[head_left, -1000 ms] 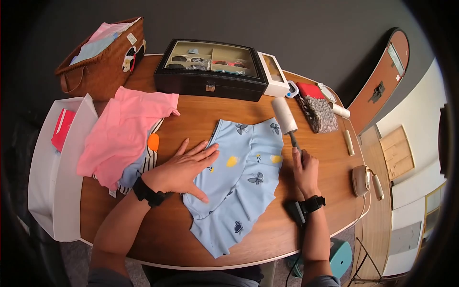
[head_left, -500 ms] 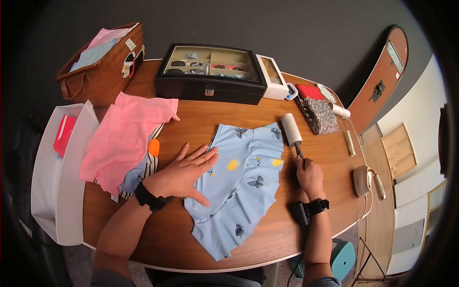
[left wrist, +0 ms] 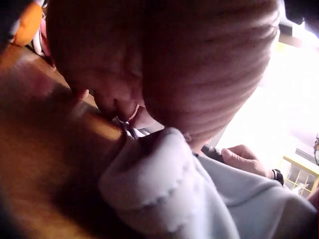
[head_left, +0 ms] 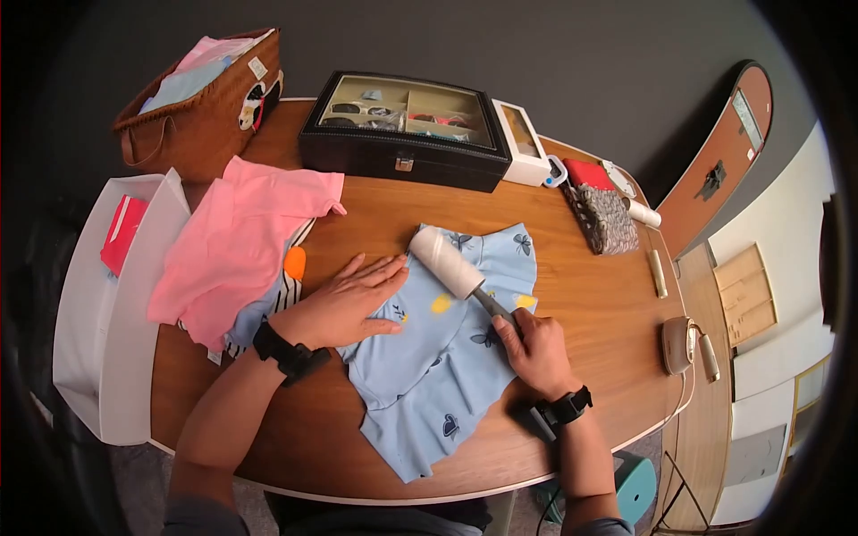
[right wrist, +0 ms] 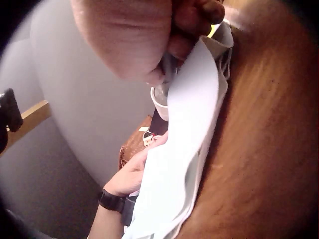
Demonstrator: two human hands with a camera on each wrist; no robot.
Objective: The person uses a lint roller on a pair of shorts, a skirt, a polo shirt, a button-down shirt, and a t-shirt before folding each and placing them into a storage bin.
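A light blue garment (head_left: 420,357) with butterfly and yellow prints lies spread on the wooden table, its ruffled edge toward the right. My left hand (head_left: 344,304) rests on its left edge with the fingers spread straight. In my right hand (head_left: 536,357) is the grey handle of a lint roller (head_left: 447,262), gripped with the thumb along it. The white roll lies over the upper part of the garment, close to my left fingertips. In the right wrist view, curled fingers wrap the handle, and the garment's edge (right wrist: 194,99) hides part of the roll.
Left of the garment lie a pink shirt (head_left: 237,241) and a white bin (head_left: 134,357). A brown basket of clothes (head_left: 192,116), a black glasses case (head_left: 402,161) and a white box (head_left: 523,147) stand at the back. A small steamer-like device (head_left: 677,346) sits at the right edge.
My right hand has brought the lint roller leftward, from beside the garment's right edge onto its upper part. The left hand has stayed on the garment's left side.
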